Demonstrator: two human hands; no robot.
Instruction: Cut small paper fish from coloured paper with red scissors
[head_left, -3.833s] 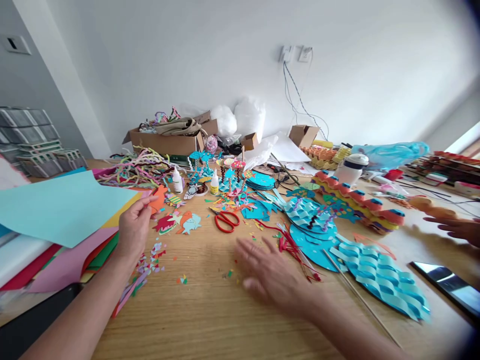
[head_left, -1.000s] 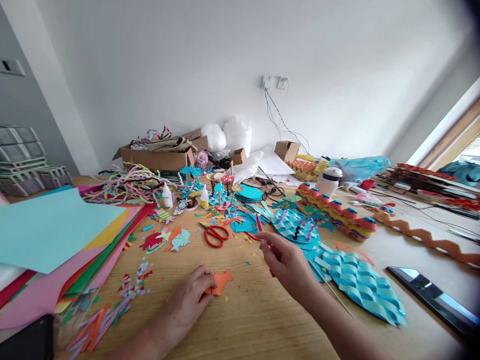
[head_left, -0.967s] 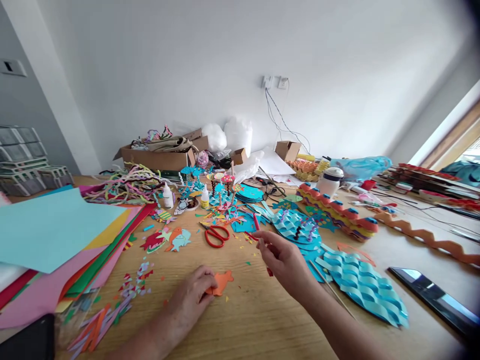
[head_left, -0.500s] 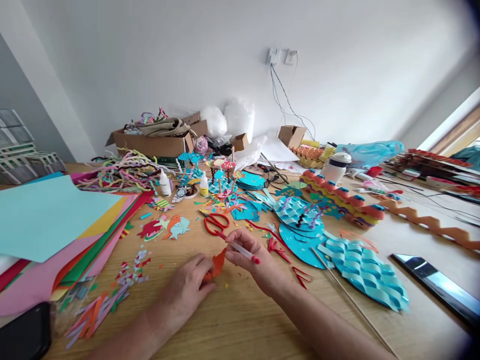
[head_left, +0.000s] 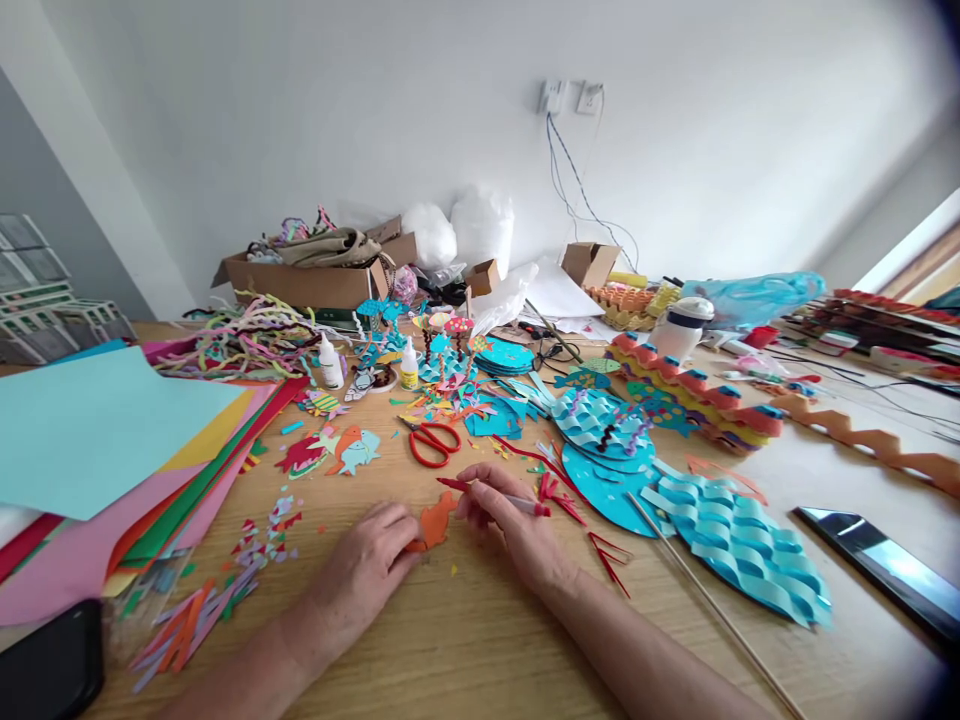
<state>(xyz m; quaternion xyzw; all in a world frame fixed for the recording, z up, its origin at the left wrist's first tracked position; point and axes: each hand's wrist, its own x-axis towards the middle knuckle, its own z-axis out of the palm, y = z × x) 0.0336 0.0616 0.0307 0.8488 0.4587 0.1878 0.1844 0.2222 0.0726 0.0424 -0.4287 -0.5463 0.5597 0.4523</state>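
Observation:
My left hand (head_left: 379,548) rests on the wooden table, its fingers closed on the left edge of a small orange paper cutout (head_left: 436,522). The cutout looks fish-shaped and lies nearly flat, its left end hidden under the fingertips. In my right hand (head_left: 514,530) is a red felt-tip pen (head_left: 529,506), its pointed red end aimed left above the cutout. The right fingers are close to the cutout's right edge; I cannot tell whether they touch it. Just beyond the hands lie red-handled scissors (head_left: 430,443). Several paper fish (head_left: 356,452) lie to the left of the scissors.
Coloured paper sheets (head_left: 112,430) and a black phone (head_left: 52,660) are on the left. Two glue bottles (head_left: 409,366) stand farther back. Right of my hands are a woven blue paper fish (head_left: 742,545), a thin stick (head_left: 712,605) and a dark tablet-like device (head_left: 877,570).
The orange cutout now lies flatter and shows more of its face. My right hand has shifted slightly right, and the pen has swung closer to level.

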